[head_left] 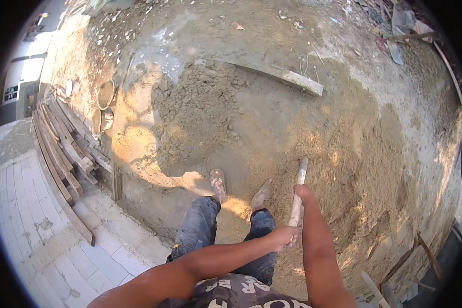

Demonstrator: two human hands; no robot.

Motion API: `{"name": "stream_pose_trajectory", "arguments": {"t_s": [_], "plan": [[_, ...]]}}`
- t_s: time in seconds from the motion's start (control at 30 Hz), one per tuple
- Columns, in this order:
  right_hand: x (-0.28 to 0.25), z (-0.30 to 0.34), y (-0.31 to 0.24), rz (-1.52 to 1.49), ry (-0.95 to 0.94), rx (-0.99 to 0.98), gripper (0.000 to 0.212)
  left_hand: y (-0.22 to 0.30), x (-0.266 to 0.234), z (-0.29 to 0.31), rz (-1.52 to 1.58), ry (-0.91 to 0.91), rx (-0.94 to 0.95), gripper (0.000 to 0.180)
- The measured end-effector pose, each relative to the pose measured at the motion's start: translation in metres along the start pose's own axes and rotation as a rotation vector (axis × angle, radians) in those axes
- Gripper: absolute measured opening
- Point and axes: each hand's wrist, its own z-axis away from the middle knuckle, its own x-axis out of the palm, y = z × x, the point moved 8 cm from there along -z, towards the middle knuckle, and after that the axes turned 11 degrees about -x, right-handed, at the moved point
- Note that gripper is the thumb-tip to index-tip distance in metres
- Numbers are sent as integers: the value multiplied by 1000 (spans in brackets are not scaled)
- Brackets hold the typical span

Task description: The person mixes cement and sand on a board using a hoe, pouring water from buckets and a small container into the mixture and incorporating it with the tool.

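A pale wooden tool handle [295, 211] slants away from me over the sand, just right of my feet. My left hand [285, 238] is closed round its near end, close to my right knee. Farther up the shaft, my right hand [304, 192] grips it with the arm stretched forward. The far end of the handle meets the brown sand heap [339, 169]; no blade shows there, so I cannot tell the tool's kind. Left of centre, a mound of wet grey-brown mix [195, 108] lies beyond my feet.
Long wooden planks [61, 149] are stacked at left beside pale tiled paving [31, 205]. Round pans [106, 94] lie past them. A timber beam [282, 74] rests on the ground ahead. Debris [403, 28] is heaped at far right, with loose sticks [429, 255] at lower right.
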Motion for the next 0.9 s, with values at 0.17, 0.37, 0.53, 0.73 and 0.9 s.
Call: {"name": "stream_pose_trajectory", "arguments": {"t_s": [0.17, 0.37, 0.53, 0.73, 0.9], "plan": [[131, 116, -272, -754, -308, 93, 18, 122, -72, 217, 101, 182, -14, 15], [137, 139, -493, -607, -320, 9, 32, 169, -117, 365, 94, 95, 205, 23], [171, 107, -715, -451, -306, -260, 40, 209, -167, 473, 130, 284, 497, 43], [319, 139, -873, -49, -457, -497, 31, 214, -221, 485, 301, 607, 623, 52], [431, 91, -974, 278, -592, -755, 40, 320, -265, 426, 565, 745, 802, 49]]}}
